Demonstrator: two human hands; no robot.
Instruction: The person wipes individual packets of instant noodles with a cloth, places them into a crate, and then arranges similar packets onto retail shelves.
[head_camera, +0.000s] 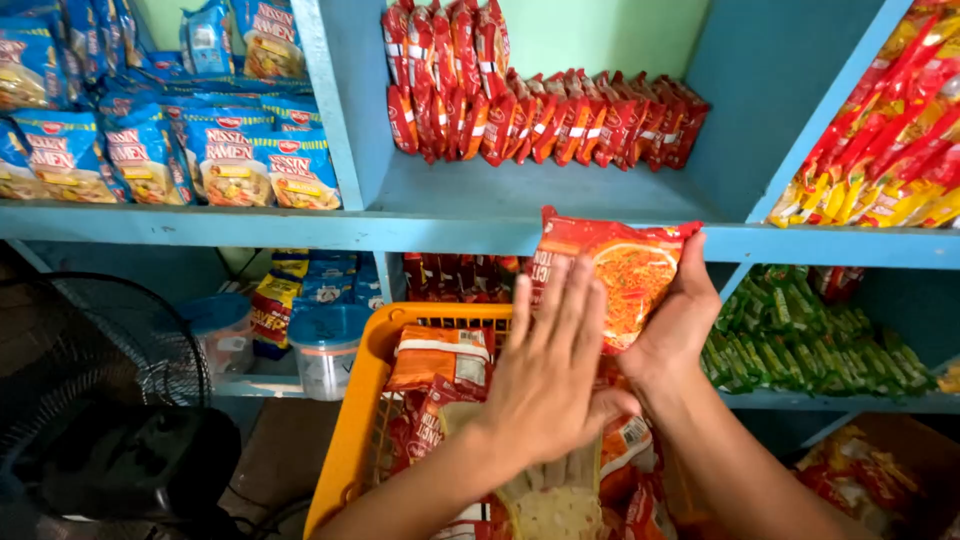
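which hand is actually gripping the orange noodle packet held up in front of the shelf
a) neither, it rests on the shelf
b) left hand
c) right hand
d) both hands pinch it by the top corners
c) the right hand wraps round the right edge of the orange noodle packet, while the left hand lies flat and open-fingered against its front, over the yellow basket.

You're facing blue wooden shelves (450, 232) against a pale green wall (600, 35), a black fan (95, 370) sits low on your left, lighting's soft and even.
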